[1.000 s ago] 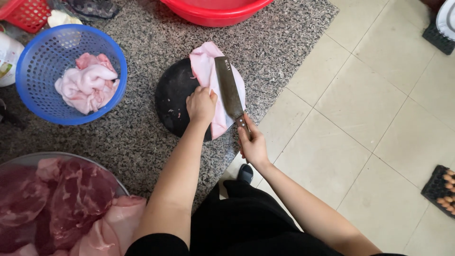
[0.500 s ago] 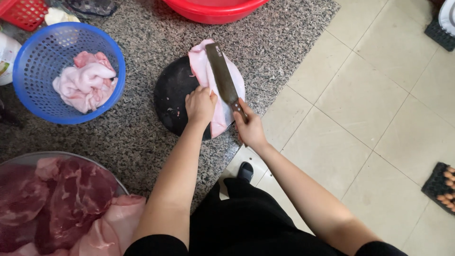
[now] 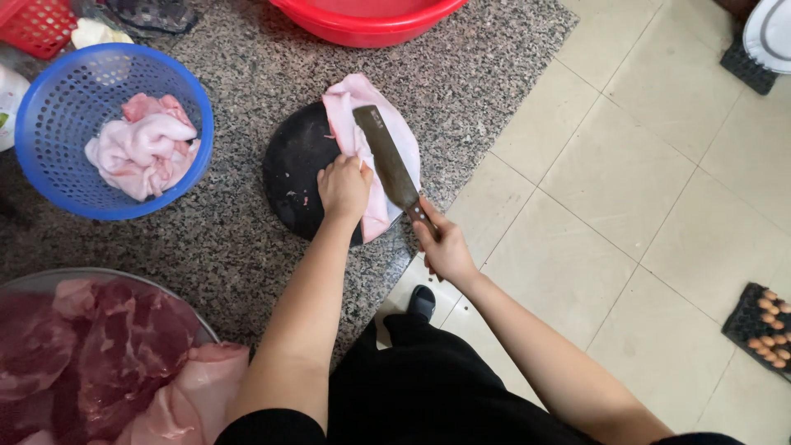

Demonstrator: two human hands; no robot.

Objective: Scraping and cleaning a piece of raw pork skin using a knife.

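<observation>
The left hand [image 3: 344, 185] presses down on a pale slab of pork skin [image 3: 371, 140] lying on the round black chopping board [image 3: 292, 177]. The right hand [image 3: 445, 247] grips the cleaver [image 3: 386, 156] by its handle, blade laid across the slab toward 11 o'clock. This looks like the slicing step; the next cut needs fingers kept clear. A blue basket [image 3: 49, 173] of pieces sits at 9 o'clock on the granite worktop [image 3: 478, 74].

- One cleaver [image 3: 386, 156].
- One round dark chopping board [image 3: 295, 177].
- One pale pink slab of meat [image 3: 387, 124] on the board.
- One blue basket [image 3: 49, 177].
- One red basin [image 3: 362, 21].
- One red crate [image 3: 33, 23].
- One metal bowl [image 3: 49, 278] of meat.
- One egg tray [image 3: 762, 325].
- Two hands: left hand [image 3: 344, 188], right hand [image 3: 445, 247].
</observation>
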